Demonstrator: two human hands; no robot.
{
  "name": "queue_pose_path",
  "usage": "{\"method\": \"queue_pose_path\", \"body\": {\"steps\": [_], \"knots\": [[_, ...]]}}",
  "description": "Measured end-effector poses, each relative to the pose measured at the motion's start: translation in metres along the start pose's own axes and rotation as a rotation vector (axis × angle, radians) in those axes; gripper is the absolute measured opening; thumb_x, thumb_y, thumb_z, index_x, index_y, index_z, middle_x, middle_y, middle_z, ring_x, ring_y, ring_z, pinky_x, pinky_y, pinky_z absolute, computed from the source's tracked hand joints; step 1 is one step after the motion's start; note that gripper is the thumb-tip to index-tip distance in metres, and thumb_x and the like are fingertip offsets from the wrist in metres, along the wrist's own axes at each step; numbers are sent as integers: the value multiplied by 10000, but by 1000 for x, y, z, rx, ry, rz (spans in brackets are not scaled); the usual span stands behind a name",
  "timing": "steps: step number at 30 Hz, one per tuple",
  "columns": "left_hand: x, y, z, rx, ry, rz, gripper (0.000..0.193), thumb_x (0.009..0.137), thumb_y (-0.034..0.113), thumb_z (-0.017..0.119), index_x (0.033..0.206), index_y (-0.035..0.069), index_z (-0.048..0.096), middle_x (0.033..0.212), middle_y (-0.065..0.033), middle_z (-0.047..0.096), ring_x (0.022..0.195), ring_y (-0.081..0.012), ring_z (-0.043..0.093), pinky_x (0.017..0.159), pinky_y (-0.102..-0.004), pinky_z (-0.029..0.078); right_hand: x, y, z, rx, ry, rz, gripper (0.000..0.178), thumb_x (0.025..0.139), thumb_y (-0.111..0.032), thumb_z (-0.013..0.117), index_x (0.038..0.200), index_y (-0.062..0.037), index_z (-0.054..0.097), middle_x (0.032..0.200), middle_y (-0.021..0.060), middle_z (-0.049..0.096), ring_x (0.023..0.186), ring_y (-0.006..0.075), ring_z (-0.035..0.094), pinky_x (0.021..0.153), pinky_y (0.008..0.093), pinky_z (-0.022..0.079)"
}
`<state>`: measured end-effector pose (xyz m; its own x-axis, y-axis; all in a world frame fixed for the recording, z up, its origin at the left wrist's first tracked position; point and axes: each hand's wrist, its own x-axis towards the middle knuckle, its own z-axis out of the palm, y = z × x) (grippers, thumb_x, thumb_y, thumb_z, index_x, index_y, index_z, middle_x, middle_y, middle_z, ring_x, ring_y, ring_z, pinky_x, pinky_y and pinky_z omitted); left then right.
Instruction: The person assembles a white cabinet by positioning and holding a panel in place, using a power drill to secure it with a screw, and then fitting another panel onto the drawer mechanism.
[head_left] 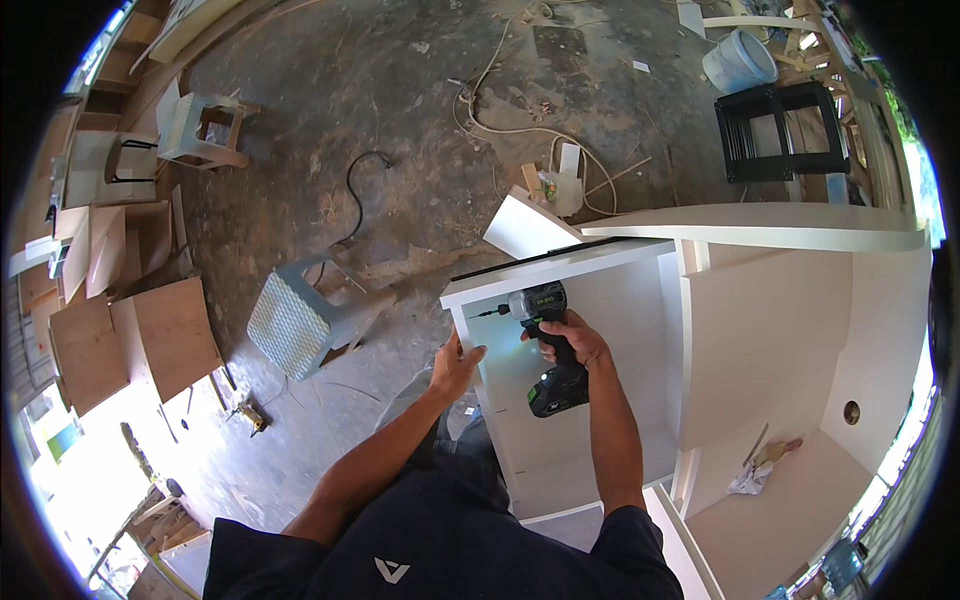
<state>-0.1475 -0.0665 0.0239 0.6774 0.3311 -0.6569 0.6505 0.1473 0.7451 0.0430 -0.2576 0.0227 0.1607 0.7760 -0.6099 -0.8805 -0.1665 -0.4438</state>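
Observation:
My right hand [568, 338] is wrapped round the grip of a black cordless drill [561, 388] with green accents. The drill is held inside an open white cabinet [590, 345], its bit pointing left at the inner face of the side panel [498, 425]. Whether the tip touches the panel I cannot tell. A pale light shines on the panel below the bit. My left hand [457, 369] grips that panel's edge close to the corner, the thumb on the inner side and the fingers largely hidden outside.
Left of the cabinet stands a blue-grey stool [292, 322] with a patterned top. Brown boards [165, 335] lean farther left. A cable [490, 95] trails across the floor [330, 110]. At the far right are a bucket [740, 62] and a black frame [783, 132]. Larger white cabinet parts [765, 340] adjoin on the right.

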Motion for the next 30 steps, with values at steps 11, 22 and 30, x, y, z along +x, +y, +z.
{"method": "queue_pose_path", "body": {"steps": [11, 22, 30], "knots": [[-1, 3, -3, 0, -38, -3, 453, 891, 197, 621, 1281, 11, 485, 1045, -159, 689, 945, -218, 665, 830, -345, 503, -3, 3, 0, 26, 35, 8, 427, 845, -210, 718, 1145, 21, 521, 975, 177, 664, 581, 128, 524, 499, 289, 468], [-2, 5, -5, 17, -75, 5, 453, 913, 233, 611, 1276, 0, 475, 1064, -184, 680, 966, -254, 666, 835, -358, 503, 0, -3, 1, -20, 30, 24, 377, 854, -183, 699, 1128, 21, 538, 973, 164, 666, 567, 128, 534, 497, 291, 473], [-6, 12, -2, 106, -58, -59, 462, 891, 250, 622, 1260, 3, 491, 1064, -192, 672, 953, -287, 661, 815, -398, 507, 8, -8, -6, 35, -14, 131, 329, 858, -158, 688, 1117, -3, 555, 957, 135, 656, 567, 116, 523, 493, 287, 466]]}}
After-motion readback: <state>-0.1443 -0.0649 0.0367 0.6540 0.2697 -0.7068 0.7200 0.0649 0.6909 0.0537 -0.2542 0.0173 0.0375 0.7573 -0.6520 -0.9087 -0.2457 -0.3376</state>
